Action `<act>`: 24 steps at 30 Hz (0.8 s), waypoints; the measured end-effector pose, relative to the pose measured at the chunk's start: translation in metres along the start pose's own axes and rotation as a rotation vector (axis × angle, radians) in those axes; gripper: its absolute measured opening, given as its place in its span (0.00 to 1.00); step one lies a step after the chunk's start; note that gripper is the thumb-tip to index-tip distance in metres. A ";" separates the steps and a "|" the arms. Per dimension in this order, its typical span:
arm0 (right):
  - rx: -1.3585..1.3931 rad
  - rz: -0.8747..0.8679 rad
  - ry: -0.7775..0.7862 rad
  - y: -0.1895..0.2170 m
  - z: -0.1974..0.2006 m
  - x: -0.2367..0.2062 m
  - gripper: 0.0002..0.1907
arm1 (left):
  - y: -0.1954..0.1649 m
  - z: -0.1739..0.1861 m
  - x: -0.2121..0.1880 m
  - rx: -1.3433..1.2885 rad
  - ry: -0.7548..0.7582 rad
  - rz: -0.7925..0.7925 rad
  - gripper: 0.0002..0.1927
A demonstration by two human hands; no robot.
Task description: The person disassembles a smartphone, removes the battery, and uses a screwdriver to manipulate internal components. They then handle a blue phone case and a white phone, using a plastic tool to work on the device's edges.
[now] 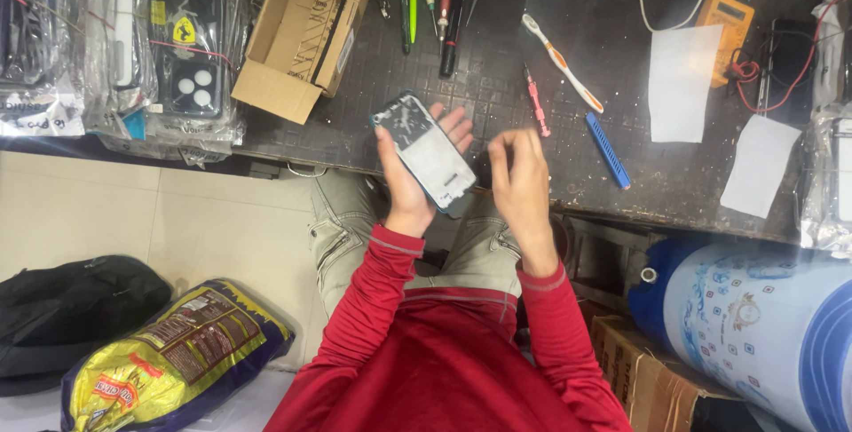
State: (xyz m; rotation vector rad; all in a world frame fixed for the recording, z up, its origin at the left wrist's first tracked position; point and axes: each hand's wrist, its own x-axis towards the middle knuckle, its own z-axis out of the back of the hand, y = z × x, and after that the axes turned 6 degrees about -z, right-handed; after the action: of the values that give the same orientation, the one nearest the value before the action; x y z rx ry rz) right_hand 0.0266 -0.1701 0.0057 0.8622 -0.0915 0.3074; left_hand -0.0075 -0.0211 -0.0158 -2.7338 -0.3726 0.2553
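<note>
Now the left hand [410, 174] grips a phone frame [426, 152] over the tabletop's [497, 77] near edge; the right hand [519, 179] hovers beside it, fingers curled, empty.

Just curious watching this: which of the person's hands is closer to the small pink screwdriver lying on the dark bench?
The right hand. It hovers just below the pink screwdriver, apart from it. The left hand is farther off to the side, holding the phone frame.
</note>
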 end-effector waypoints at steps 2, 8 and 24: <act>0.165 0.003 0.063 0.004 0.007 -0.013 0.05 | 0.009 -0.003 -0.003 0.038 0.020 0.014 0.54; 0.422 -0.171 0.194 -0.007 0.006 -0.030 0.08 | 0.028 -0.011 -0.010 0.133 0.079 0.102 0.55; 1.023 -0.613 0.241 -0.035 0.020 -0.040 0.12 | 0.034 -0.029 -0.011 0.434 0.162 0.005 0.46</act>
State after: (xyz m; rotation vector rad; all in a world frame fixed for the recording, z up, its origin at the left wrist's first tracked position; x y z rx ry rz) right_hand 0.0002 -0.2153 -0.0147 1.7924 0.5983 -0.1581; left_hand -0.0034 -0.0643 -0.0006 -2.3085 -0.2332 0.0985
